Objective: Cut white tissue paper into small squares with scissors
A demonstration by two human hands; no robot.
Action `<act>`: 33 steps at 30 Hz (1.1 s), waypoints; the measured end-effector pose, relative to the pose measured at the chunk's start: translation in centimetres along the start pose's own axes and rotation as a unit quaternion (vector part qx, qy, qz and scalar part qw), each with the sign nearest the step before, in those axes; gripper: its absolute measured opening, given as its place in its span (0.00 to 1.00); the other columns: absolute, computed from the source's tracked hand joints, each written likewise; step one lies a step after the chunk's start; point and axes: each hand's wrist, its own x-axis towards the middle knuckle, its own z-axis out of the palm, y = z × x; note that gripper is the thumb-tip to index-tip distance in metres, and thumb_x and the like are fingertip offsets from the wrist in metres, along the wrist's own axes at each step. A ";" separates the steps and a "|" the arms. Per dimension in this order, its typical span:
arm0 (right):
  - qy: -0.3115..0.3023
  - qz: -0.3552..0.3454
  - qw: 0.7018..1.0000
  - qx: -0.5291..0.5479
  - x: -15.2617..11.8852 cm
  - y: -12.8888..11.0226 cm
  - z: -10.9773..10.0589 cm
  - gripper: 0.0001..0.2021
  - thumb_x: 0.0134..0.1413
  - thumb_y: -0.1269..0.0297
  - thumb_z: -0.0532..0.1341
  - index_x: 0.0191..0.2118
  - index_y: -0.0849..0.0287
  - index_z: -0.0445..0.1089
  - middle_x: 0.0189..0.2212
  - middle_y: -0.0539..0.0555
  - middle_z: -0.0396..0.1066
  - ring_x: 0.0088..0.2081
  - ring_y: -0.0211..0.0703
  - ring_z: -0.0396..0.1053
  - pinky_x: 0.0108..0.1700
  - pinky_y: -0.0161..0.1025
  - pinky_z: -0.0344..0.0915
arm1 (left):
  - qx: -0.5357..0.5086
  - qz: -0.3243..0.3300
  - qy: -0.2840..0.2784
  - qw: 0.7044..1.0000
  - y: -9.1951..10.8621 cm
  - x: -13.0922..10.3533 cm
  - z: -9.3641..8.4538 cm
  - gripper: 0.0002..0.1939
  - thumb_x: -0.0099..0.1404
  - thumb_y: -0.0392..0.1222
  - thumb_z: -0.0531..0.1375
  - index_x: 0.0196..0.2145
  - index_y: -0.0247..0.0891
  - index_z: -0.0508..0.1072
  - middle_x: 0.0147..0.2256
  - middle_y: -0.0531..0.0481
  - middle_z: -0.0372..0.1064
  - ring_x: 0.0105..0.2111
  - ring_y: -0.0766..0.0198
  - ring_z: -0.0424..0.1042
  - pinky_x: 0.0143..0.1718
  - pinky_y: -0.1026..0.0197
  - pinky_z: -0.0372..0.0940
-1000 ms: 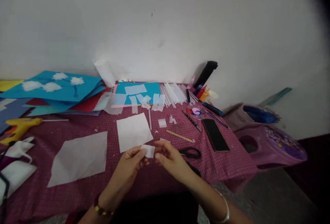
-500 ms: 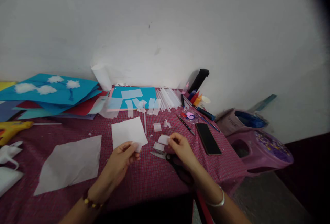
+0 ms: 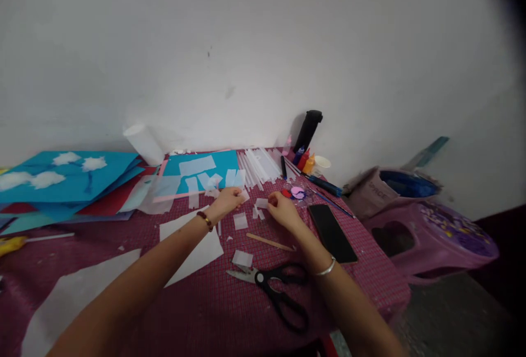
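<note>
Left hand (image 3: 228,202): a small white slip (image 3: 245,196) pinched at the fingertips, projecting on their right side, over the near right corner of the blue sheet (image 3: 225,159). Right hand (image 3: 284,210): a white paper piece (image 3: 262,203) between thumb and fingers, projecting to their left, above small paper scraps (image 3: 256,214).

Left arm: extended diagonally from lower left across the white sheet (image 3: 193,245), palm down, beaded bracelet (image 3: 204,220) at the wrist. Right arm: reaching up and leftward from lower right, fingers curled, silver bangle (image 3: 326,267) at the wrist.

Between and nearer the body: one paper square (image 3: 240,220); one wooden stick (image 3: 270,242); black-handled scissors (image 3: 273,281), blades parted, beside a paper rectangle (image 3: 243,258). Right: black phone (image 3: 332,234). Beyond: white sticks (image 3: 263,165), paint bottles (image 3: 303,159). Beneath: checked tablecloth (image 3: 376,280).
</note>
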 end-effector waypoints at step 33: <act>-0.038 -0.073 0.991 -0.101 -0.6 -2.6 -0.1 0.11 0.52 0.74 0.56 0.42 0.60 0.68 0.44 0.59 0.67 0.45 0.47 0.64 0.48 0.41 0.57 | 0.038 0.026 0.046 0.998 -0.3 1.2 -0.1 0.03 0.48 0.35 0.60 0.24 0.35 0.71 0.21 0.54 0.64 0.23 0.65 0.62 0.26 0.63 0.54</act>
